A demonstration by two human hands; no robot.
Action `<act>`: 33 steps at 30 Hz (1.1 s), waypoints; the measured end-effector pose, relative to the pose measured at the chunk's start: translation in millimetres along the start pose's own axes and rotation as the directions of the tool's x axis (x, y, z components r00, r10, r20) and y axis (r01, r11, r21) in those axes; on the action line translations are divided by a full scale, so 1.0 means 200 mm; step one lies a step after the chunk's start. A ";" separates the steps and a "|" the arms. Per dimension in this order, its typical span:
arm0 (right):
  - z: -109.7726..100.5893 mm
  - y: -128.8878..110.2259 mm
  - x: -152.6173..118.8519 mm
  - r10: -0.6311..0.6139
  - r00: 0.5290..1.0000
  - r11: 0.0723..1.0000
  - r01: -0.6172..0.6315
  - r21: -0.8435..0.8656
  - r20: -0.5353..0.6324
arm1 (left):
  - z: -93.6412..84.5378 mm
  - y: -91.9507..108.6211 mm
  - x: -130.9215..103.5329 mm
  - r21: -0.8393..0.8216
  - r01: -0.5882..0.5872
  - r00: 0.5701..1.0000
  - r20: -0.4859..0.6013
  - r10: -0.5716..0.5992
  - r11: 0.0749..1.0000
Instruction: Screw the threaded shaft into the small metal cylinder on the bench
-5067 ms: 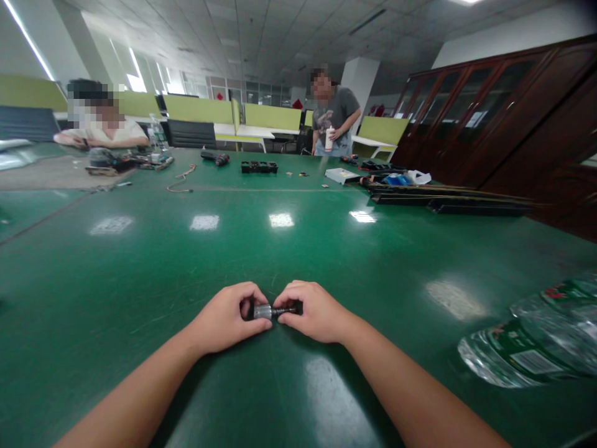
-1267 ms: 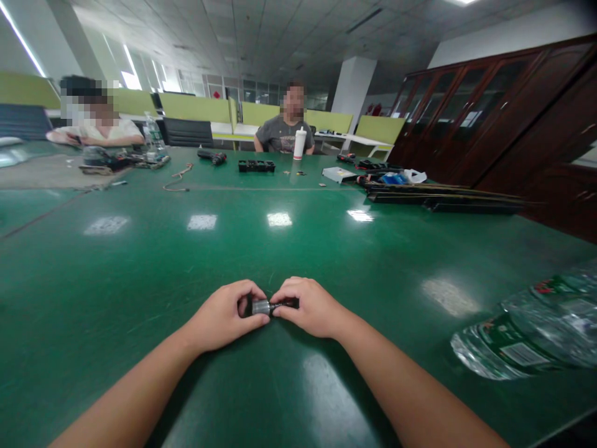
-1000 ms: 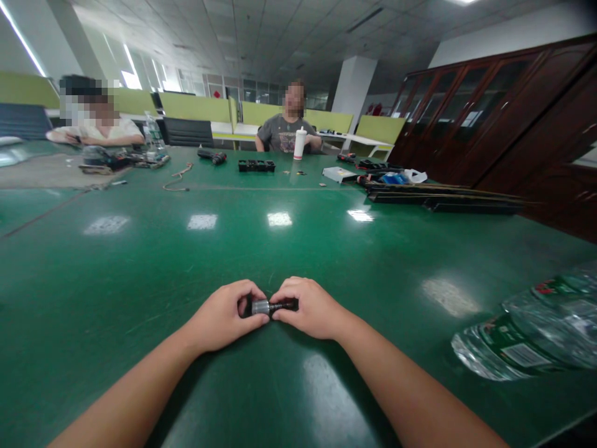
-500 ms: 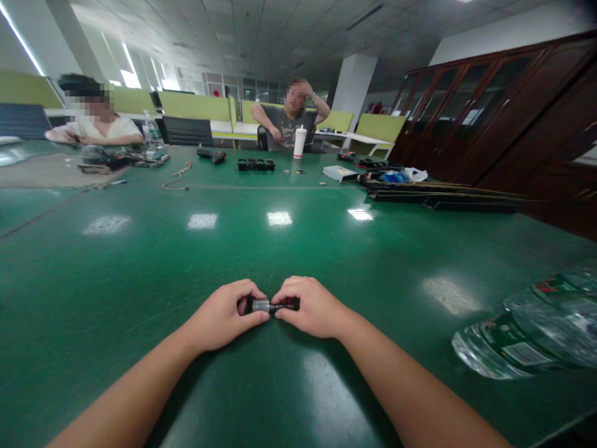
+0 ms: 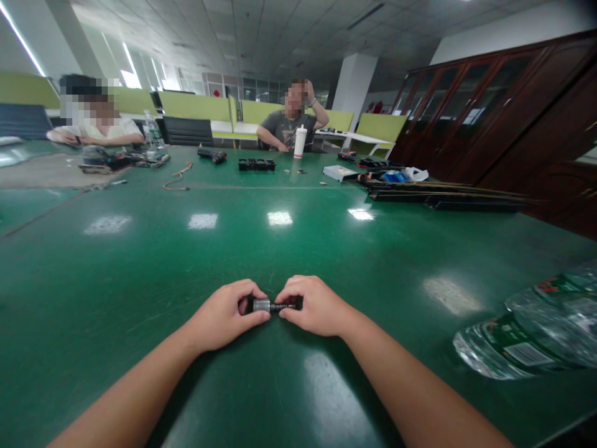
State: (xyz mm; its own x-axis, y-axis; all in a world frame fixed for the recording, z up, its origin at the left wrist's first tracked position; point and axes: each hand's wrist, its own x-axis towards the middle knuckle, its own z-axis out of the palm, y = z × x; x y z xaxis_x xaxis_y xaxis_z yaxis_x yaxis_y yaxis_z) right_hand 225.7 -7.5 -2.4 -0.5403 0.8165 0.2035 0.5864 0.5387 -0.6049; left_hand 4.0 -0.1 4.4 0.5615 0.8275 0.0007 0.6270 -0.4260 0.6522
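Gripping a short, silver-grey metal cylinder (image 5: 262,305) low over the green, glossy tabletop (image 5: 233,249), the fingers of the left hand (image 5: 221,317) are closed around its side. The right hand (image 5: 317,305) faces it, fingers pinched on a thin, dark, spiral-ridged metal shaft (image 5: 278,307) that runs out from the cylinder's end. The right fingers have just shifted slightly away from the left, so a little more of the ridged shaft shows between the hands, while the cylinder keeps nearly the same place. The cylinder's other end is hidden in the left palm, and whether the two pieces are joined cannot be told.

To the right lie large, clear plastic bottles with green labels (image 5: 527,351). Farther off are a thin, pale orange, curled cable (image 5: 176,180), a flat, silver, box-shaped part (image 5: 339,173) and a pile of long, black strips (image 5: 401,195). Beyond the cable sit a black power drill (image 5: 212,155) and a black, rectangular, compartmented part (image 5: 256,165). Near the far edge stands a white cup with a straw (image 5: 299,143), before a seated person in a grey shirt (image 5: 284,127), one hand raised to the head.
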 end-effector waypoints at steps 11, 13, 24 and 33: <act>0.00 0.00 0.00 0.011 1.000 1.000 -0.011 0.005 -0.008 | 0.00 0.00 0.00 -0.004 0.003 1.000 0.000 -0.003 1.000; 0.00 0.01 0.00 0.023 1.000 1.000 -0.023 0.007 -0.010 | 0.00 0.00 0.00 -0.002 0.001 1.000 -0.001 -0.001 1.000; -0.01 0.03 -0.01 0.049 0.999 0.999 -0.049 0.005 -0.016 | 0.00 0.00 0.00 0.001 0.013 1.000 -0.007 -0.013 1.000; -0.04 0.07 -0.02 0.077 0.997 0.997 -0.077 0.007 0.002 | 0.01 -0.01 0.00 0.010 0.020 1.000 -0.002 -0.020 1.000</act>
State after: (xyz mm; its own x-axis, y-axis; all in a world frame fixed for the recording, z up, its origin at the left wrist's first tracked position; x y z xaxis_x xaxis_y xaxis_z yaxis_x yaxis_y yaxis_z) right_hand 241.6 -0.6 -5.3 -0.4944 0.8553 0.1547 0.6224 0.4726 -0.6239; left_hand 3.9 -0.4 2.6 0.5477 0.8366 -0.0112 0.6437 -0.4129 0.6443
